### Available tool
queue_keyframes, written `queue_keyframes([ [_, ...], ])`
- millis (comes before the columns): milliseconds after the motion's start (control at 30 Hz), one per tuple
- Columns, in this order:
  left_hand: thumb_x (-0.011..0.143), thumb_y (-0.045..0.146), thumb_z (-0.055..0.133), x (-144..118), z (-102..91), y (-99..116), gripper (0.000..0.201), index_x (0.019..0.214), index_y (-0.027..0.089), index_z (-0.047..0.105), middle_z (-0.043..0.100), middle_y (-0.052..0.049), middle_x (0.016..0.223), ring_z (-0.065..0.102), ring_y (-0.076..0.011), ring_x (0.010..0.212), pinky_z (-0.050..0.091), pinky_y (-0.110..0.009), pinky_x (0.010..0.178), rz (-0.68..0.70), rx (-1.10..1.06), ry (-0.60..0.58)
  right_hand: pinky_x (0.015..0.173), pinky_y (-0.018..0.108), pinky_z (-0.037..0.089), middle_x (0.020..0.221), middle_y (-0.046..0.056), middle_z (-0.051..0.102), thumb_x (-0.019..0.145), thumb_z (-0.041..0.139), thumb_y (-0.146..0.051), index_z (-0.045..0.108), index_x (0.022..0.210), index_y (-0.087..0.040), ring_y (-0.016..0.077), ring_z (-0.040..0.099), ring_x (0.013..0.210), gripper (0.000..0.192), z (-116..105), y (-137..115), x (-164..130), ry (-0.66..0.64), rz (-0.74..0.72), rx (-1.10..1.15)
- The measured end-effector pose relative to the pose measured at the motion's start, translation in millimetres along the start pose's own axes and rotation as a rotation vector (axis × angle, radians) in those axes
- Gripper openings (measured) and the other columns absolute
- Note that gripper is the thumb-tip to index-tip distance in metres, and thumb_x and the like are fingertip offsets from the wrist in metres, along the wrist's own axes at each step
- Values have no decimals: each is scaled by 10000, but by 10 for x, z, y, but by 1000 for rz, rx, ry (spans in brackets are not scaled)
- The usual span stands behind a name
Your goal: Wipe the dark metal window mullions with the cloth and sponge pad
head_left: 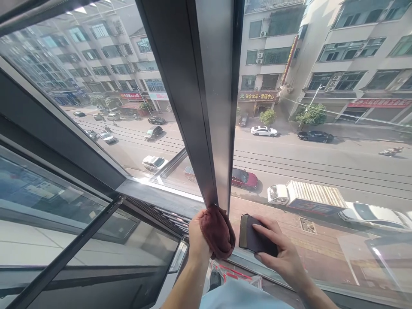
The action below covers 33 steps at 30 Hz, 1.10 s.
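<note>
A folded brown-red cloth is bunched in my left hand, right at the lower part of the grey window post. My fingers wrap behind it and partly hide in its folds. To the right of the post, my right hand grips a dark rectangular block between thumb and fingers. An olive-brown layer runs along the block's left side; its exact kind I cannot tell. The block is in front of the large window pane, apart from the cloth. Whether it touches the glass is not clear.
Dark window frames slant across the left, with an angled pane beside them. A ledge lies at the post's foot. Red and white items show below my hands. Outside, far below, are a street, parked cars and a white truck.
</note>
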<state>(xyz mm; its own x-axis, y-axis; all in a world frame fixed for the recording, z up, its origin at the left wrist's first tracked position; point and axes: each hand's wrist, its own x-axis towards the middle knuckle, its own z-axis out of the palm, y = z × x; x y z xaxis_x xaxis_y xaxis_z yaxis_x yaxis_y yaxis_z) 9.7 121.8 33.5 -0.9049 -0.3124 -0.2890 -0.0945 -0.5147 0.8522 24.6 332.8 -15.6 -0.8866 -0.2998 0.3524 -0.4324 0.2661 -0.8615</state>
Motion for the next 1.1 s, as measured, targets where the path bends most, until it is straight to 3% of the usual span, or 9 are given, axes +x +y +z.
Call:
queue_keyframes([
  [167,511,243,704,-5,-52,-61,244,682,104,600,605,-44,613,523,-142,546,421,-230,530,-19,1,45,998,474,394,1332,48,457,733,643,-316,566,1187,-313,293,406,1221,460,-26,-16,-2,14,6,-3],
  [500,511,239,685,-56,48,4,232,680,111,590,603,-42,598,530,-143,536,426,-235,520,-39,-47,57,1011,489,372,1341,52,438,741,643,-336,552,1202,-313,291,385,1230,470,10,-48,72,-58,7,12],
  [767,548,255,664,36,-19,-77,213,693,121,585,632,-78,644,590,-214,593,453,-299,566,-24,-65,27,1019,480,359,1346,46,429,751,637,-305,549,1198,-317,282,372,1236,455,27,-113,92,-81,24,26],
  [1100,551,269,649,33,-19,-68,228,698,111,573,631,-79,638,575,-190,576,447,-277,550,-29,-46,20,1003,447,387,1332,31,452,733,643,-280,561,1187,-321,269,398,1217,462,4,-154,87,-53,25,6],
])
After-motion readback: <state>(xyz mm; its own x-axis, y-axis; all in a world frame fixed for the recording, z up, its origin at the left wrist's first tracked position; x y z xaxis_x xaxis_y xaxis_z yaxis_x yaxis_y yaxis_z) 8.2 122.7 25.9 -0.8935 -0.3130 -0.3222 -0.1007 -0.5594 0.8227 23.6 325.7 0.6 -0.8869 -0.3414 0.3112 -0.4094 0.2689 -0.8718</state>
